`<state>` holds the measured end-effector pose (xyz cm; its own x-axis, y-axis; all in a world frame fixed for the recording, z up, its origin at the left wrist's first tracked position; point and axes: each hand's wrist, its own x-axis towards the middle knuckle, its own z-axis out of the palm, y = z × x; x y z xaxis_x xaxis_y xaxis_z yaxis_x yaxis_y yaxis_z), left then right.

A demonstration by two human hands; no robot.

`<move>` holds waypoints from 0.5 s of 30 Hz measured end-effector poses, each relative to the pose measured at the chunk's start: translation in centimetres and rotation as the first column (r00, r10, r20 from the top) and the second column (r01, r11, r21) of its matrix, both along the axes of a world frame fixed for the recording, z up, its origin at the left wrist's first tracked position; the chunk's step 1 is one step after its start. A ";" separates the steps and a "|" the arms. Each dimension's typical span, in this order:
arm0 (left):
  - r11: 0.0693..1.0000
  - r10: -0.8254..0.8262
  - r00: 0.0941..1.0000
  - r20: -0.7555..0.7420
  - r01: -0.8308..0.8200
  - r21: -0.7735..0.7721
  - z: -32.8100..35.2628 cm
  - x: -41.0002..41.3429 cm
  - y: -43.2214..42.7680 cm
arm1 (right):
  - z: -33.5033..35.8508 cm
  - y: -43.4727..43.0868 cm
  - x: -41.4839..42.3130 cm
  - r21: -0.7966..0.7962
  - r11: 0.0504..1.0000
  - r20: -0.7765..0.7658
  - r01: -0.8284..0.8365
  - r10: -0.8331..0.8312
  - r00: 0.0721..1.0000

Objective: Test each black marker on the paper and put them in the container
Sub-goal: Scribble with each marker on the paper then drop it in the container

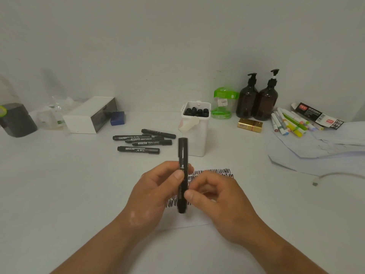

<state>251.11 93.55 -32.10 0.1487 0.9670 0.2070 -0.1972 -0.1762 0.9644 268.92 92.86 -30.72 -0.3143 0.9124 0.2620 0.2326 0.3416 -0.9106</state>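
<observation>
- white table [59, 194] carries everything, with clutter along the back edge
- sheet of paper [197, 221] lies flat right in front of the person, full of black zigzag scribbles and half hidden by the hands
- left hand [156, 192] and right hand [219, 196] both pinch one black marker [183, 155], thumbs on the barrel, left higher, right lower
- white container [197, 139] stands just behind the paper, with stored markers [197, 112] upright inside
- two brown pump bottles [256, 99] stand side by side at back right
- a handful of loose markers [142, 142] lie on the table just left of the container
- the black marker is held up above the paper, lengthwise away from the person
</observation>
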 end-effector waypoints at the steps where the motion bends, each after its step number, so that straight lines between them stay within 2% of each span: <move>1: 1.000 0.024 0.998 -0.061 -0.023 0.020 0.1 -0.2 -0.1 | -0.1 0.1 0.1 0.062 0.997 0.051 0.041 -0.044 0.998; 2: 0.997 0.053 0.989 -0.139 -0.046 0.058 0.1 -0.5 -0.1 | -0.1 0.2 0.3 0.095 0.992 0.043 0.088 -0.093 0.995; 4: 0.988 0.087 0.948 -0.307 -0.042 0.148 0.2 -1.0 -0.2 | 0.2 0.7 1.1 0.063 0.988 -0.105 0.138 -0.130 0.986; 6: 0.984 0.064 0.908 -0.414 0.012 0.178 0.2 -1.1 -0.3 | 0.5 1.2 2.1 -0.003 0.999 -0.204 0.052 -0.052 0.978; 7: 0.982 0.047 0.893 -0.448 0.039 0.182 0.2 -1.1 -0.4 | 0.5 1.3 2.4 -0.026 1.000 -0.203 -0.012 0.007 0.979; 10: 0.976 -0.022 0.874 -0.485 0.124 0.179 0.1 -1.0 -0.4 | 0.0 1.3 2.3 -0.022 0.993 -0.123 -0.113 0.109 0.986; 12: 0.982 -0.027 0.879 -0.476 0.112 0.152 0.0 -1.2 -0.2 | 0.0 1.4 2.1 -0.001 0.998 -0.130 -0.065 0.064 0.989; 15: 0.995 0.076 0.928 -0.364 -0.047 0.087 -0.4 -2.0 0.5 | 0.2 2.2 3.4 -0.028 0.994 -0.242 0.106 -0.109 0.964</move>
